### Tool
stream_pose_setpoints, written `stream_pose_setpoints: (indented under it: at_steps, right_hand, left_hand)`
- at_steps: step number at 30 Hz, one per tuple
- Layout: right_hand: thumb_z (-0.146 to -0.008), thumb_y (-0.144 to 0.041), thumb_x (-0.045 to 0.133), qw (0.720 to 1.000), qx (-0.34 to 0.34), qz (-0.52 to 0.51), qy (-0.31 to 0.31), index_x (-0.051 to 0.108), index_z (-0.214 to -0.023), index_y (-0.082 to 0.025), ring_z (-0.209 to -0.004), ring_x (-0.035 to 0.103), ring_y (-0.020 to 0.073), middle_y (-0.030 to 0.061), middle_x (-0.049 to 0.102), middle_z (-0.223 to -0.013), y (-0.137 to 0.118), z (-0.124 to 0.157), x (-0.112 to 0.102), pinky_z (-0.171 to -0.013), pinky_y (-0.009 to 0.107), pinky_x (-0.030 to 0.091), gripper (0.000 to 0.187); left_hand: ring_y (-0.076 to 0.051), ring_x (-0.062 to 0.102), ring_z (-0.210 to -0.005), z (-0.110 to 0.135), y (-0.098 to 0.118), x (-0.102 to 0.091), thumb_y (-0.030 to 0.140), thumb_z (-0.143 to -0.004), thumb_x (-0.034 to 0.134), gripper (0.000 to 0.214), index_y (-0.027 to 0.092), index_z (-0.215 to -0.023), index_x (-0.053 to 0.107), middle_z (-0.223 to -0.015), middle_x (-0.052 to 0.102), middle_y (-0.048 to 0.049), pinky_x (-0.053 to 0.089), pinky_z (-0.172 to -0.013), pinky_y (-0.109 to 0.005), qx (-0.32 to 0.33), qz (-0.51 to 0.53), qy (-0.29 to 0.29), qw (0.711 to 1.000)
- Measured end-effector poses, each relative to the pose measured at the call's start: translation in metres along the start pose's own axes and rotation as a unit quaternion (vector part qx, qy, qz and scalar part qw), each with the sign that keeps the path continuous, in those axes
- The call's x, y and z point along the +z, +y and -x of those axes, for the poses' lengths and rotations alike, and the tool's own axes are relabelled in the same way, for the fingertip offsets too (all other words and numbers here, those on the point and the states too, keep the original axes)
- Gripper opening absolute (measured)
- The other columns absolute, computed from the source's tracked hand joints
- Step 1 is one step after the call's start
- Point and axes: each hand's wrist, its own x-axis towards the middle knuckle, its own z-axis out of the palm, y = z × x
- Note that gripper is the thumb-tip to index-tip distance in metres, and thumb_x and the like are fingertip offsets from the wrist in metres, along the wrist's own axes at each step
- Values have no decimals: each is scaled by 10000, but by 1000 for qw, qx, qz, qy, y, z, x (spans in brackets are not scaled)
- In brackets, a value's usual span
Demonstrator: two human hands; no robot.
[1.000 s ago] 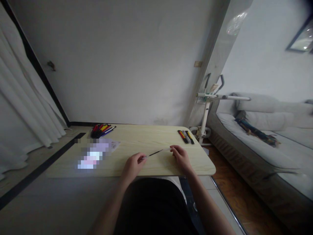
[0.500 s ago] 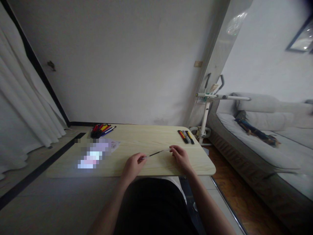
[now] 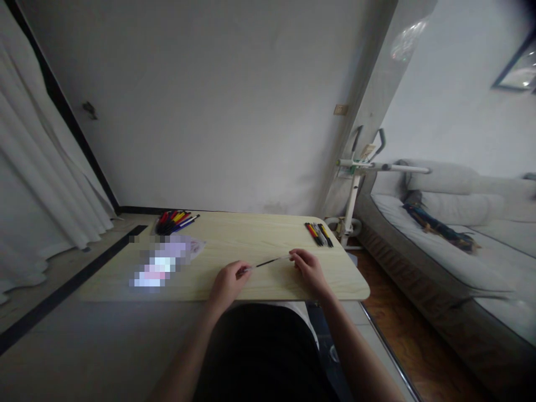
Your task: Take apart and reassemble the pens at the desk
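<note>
A thin pen refill, dark in the middle and pale toward its ends, spans the gap between my hands just over the table. My left hand is closed around its left end, and whether those fingers also hold another pen part is unclear. At the other end, my right hand pinches the tip between thumb and fingers. Beyond my right hand, several pens in red, yellow, black and clear lie side by side.
A heap of coloured pens lies at the table's far left corner. Closer on that side are a blurred-out bright patch and a clear plastic sheet. The light wooden table stands by a wall; an exercise machine and a sofa are rightward.
Both hands keep hold of the refill in nearly the same position. The view has shifted very slightly; nothing else has visibly moved.
</note>
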Motion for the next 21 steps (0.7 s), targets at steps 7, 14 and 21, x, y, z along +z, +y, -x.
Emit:
stream_pose_setpoints:
  at_steps: [7,14,21]
  right_hand:
    - [-746,-395,497,1000,-2,9,-15,614,-891,-166,-668,533,149,50,613,-779,-3,1,1,-569,244,417,295]
    - [-747,-369,499,999,10,8,-41,611,-903,-170,-678,534,152,50,609,-785,-8,3,3,-577,248,428,277]
    - [-751,-364,492,998,11,15,-53,611,-906,-167,-673,537,150,49,611,-777,-13,5,6,-575,249,433,278]
  left_hand:
    - [-161,604,-770,0,0,0,273,-745,505,179,184,-849,620,-833,660,-49,464,-712,-255,-8,2,-4,1000]
    - [-160,600,-773,-1,1,-1,273,-748,500,176,187,-847,617,-837,659,-48,460,-716,-253,-9,-5,-7,1000]
    - [-157,604,-764,0,2,-1,279,-752,495,178,190,-840,622,-832,661,-43,456,-705,-238,1,-10,2,1000]
